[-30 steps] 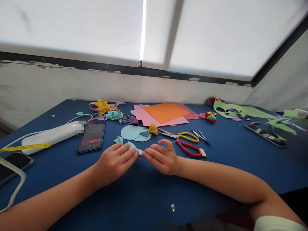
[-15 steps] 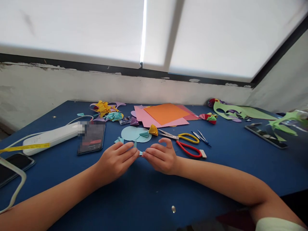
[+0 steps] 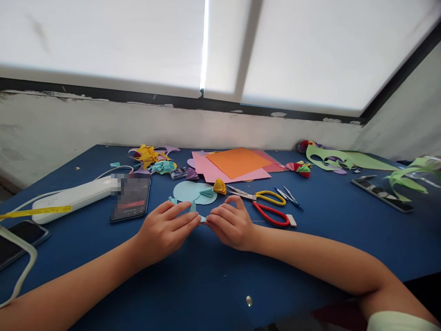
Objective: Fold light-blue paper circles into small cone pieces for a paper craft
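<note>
Light-blue paper had shifted since a second earlier: its flap stood narrower, more upright. Left hand was nearly closed, pinching one end; right hand pinched the other, index finger curled clear. Paper sat between the fingertips, above the blue table. Step looked like folding; next move probably called for firm, even pressure along the crease. Farther out: yellow strip and white corded bar had marks, illegible. Phone text too blurred to read. Scissors, light-blue discs, then orange sheet: no brands visible.
</note>
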`<act>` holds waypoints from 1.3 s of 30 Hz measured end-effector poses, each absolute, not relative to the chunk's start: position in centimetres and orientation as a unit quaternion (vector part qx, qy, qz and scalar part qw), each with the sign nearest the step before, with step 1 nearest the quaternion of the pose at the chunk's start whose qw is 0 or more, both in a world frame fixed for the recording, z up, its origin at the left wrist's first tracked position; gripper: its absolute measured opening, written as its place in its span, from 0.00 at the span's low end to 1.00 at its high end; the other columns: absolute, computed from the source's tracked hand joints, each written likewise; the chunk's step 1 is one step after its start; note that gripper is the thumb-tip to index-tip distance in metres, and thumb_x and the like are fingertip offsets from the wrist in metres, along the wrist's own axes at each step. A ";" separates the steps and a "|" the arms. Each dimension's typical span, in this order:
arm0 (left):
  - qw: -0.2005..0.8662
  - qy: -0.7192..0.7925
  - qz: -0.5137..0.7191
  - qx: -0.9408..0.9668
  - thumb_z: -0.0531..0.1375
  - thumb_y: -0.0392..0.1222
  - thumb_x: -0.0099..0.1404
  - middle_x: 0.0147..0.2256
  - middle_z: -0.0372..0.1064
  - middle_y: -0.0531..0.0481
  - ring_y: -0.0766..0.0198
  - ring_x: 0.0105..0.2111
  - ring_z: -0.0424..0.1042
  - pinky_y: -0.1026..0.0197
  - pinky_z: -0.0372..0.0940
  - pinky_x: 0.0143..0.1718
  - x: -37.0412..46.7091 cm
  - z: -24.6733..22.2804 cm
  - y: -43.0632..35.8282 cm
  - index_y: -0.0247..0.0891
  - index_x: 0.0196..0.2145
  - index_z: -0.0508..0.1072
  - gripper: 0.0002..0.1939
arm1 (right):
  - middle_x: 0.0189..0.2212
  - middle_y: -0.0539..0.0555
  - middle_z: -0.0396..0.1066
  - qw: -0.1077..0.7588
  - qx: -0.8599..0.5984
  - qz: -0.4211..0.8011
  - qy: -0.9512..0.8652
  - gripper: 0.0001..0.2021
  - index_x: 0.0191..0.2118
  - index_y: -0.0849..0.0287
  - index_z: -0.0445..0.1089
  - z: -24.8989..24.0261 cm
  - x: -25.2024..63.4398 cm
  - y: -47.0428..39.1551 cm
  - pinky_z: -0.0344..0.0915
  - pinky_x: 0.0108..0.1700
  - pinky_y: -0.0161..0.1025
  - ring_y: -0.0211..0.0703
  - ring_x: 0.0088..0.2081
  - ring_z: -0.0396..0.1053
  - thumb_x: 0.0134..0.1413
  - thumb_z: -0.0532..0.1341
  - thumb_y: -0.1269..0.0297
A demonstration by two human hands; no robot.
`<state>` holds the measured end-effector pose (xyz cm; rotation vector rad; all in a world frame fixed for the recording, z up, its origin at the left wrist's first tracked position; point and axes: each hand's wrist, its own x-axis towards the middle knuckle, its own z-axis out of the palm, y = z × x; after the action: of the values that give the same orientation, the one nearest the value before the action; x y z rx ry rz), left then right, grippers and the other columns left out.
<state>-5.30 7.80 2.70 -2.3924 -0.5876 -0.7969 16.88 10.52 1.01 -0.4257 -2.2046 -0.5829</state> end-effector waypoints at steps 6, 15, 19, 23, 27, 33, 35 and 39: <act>0.280 -0.216 -0.312 -0.882 0.59 0.31 0.61 0.35 0.77 0.51 0.59 0.37 0.74 0.58 0.61 0.34 -4.9 2.8 7.5 0.36 0.40 0.73 0.08 | 0.31 0.50 0.73 0.393 -0.124 -0.307 -0.858 0.03 0.36 0.63 0.70 1.1 17.2 10.5 0.59 0.42 0.43 0.35 0.29 0.66 0.56 0.59 0.71; 0.187 -0.288 -0.383 -0.858 0.60 0.34 0.62 0.29 0.76 0.53 0.62 0.32 0.73 0.60 0.61 0.32 -3.8 2.8 7.2 0.38 0.33 0.74 0.03 | 0.37 0.57 0.74 0.322 -0.066 -0.512 -0.794 0.11 0.41 0.67 0.72 1.4 17.6 9.8 0.61 0.43 0.41 0.43 0.38 0.70 0.58 0.57 0.66; 0.210 -0.276 -0.365 -0.864 0.60 0.32 0.61 0.32 0.77 0.54 0.61 0.34 0.73 0.60 0.60 0.32 -4.0 2.8 6.9 0.38 0.36 0.74 0.06 | 0.38 0.56 0.74 0.347 -0.077 -0.485 -0.799 0.11 0.41 0.65 0.73 0.9 17.6 10.0 0.61 0.43 0.42 0.43 0.39 0.70 0.58 0.56 0.66; 0.227 -0.280 -0.359 -0.861 0.59 0.32 0.62 0.33 0.77 0.54 0.62 0.36 0.73 0.60 0.61 0.34 -4.1 2.9 6.8 0.40 0.39 0.74 0.08 | 0.37 0.57 0.74 0.349 -0.074 -0.478 -0.802 0.11 0.40 0.67 0.73 0.8 17.7 10.1 0.62 0.43 0.43 0.43 0.38 0.71 0.57 0.55 0.68; 0.218 -0.280 -0.366 -0.860 0.58 0.32 0.63 0.34 0.77 0.56 0.62 0.36 0.73 0.61 0.62 0.34 -4.0 3.0 7.0 0.42 0.38 0.74 0.08 | 0.37 0.58 0.74 0.351 -0.076 -0.468 -0.807 0.11 0.40 0.68 0.72 0.8 17.7 10.0 0.61 0.44 0.44 0.43 0.38 0.71 0.57 0.54 0.69; 0.221 -0.281 -0.365 -0.859 0.59 0.32 0.62 0.34 0.77 0.56 0.61 0.36 0.72 0.59 0.61 0.33 -4.0 3.1 6.9 0.42 0.37 0.74 0.07 | 0.38 0.59 0.74 0.336 -0.076 -0.464 -0.816 0.12 0.41 0.69 0.72 0.9 17.7 9.9 0.61 0.46 0.44 0.44 0.39 0.71 0.58 0.55 0.69; 0.224 -0.282 -0.360 -0.861 0.60 0.31 0.61 0.35 0.77 0.56 0.60 0.36 0.72 0.59 0.61 0.33 -4.0 3.2 6.8 0.41 0.39 0.74 0.09 | 0.40 0.59 0.74 0.338 -0.082 -0.463 -0.815 0.11 0.42 0.67 0.72 1.0 17.7 9.9 0.61 0.46 0.44 0.45 0.41 0.71 0.58 0.55 0.68; 0.229 -0.278 -0.364 -0.859 0.59 0.32 0.62 0.35 0.77 0.55 0.59 0.37 0.72 0.58 0.61 0.33 -4.0 3.1 6.8 0.41 0.38 0.74 0.08 | 0.46 0.57 0.71 0.354 -0.084 -0.441 -0.820 0.08 0.38 0.63 0.72 1.0 17.6 9.9 0.59 0.47 0.45 0.49 0.47 0.69 0.56 0.57 0.68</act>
<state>-4.01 6.79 3.05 -2.3655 -0.7648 -1.0009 17.62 9.90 0.95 -0.2168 -2.1207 -1.1403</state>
